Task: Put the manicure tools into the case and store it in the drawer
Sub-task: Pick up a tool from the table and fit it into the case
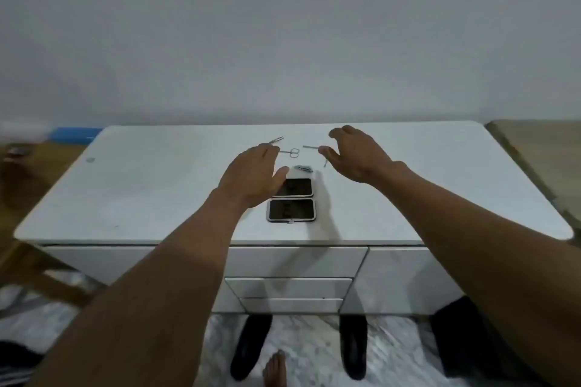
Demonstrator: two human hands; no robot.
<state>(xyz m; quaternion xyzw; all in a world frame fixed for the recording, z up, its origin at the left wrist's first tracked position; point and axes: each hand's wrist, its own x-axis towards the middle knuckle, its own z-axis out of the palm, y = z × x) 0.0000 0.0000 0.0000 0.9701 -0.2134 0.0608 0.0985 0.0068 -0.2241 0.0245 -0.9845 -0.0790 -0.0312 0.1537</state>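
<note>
The desk (157,198) is glossy white, and so are its drawers (289,287). The case (291,209) is black inside a pale rim. At twelve o'clock from it, the scissors (292,152) are silver. The wall (283,25) is plain grey. At six o'clock the floor (308,349) is white with grey veins, and at ten o'clock there is a blue strip (74,133).

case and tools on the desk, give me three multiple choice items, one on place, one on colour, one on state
1. The scissors lie: A on a shelf; B on the desk beyond the case; C in a bowl.
2. The desk is: A white; B black; C red.
3. The case is: A shut; B on edge; C open flat.
Answers: 1 B, they lie behind the case; 2 A, its top is white; 3 C, both dark halves show.
</note>
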